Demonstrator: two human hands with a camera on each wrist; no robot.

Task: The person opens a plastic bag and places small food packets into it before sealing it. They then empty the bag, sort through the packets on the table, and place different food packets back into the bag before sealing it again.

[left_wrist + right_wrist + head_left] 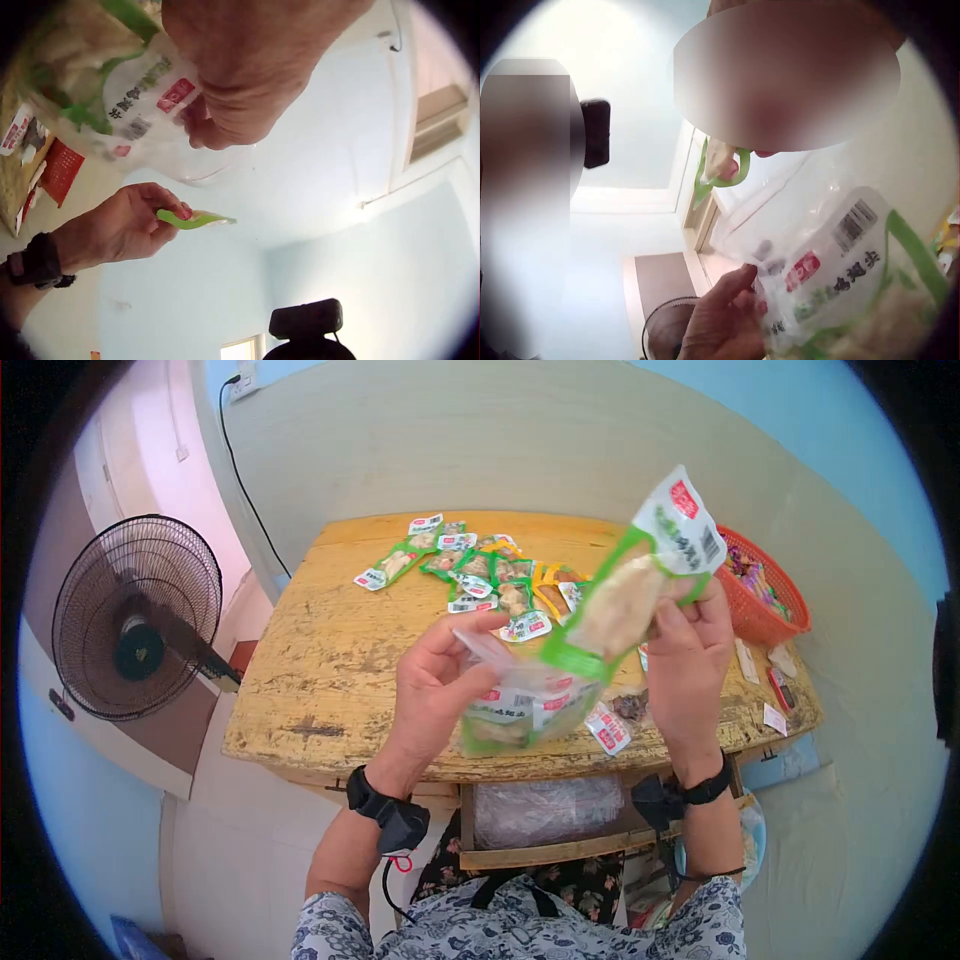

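Observation:
In the head view my left hand point(440, 675) pinches the upper edge of a clear plastic bag point(478, 648) above the table's front edge. Inside the bag are white-and-green snack packets point(500, 705). My right hand point(692, 670) grips a sealed packet point(620, 605) by its side, fingers and thumb around it. This packet has a white printed top, a green border and pale food behind a see-through window. It is raised and tilted, its lower end overlapping the bag's mouth. The right wrist view has the bag point(817, 247) close up, the left thumb at its edge.
More green and yellow packets point(475, 565) lie scattered on the worn wooden table point(320, 650). A red basket point(760, 615) of wrapped items stands at the right. The open drawer point(545, 810) below holds clear plastic bags. A black fan point(140, 620) stands at the left.

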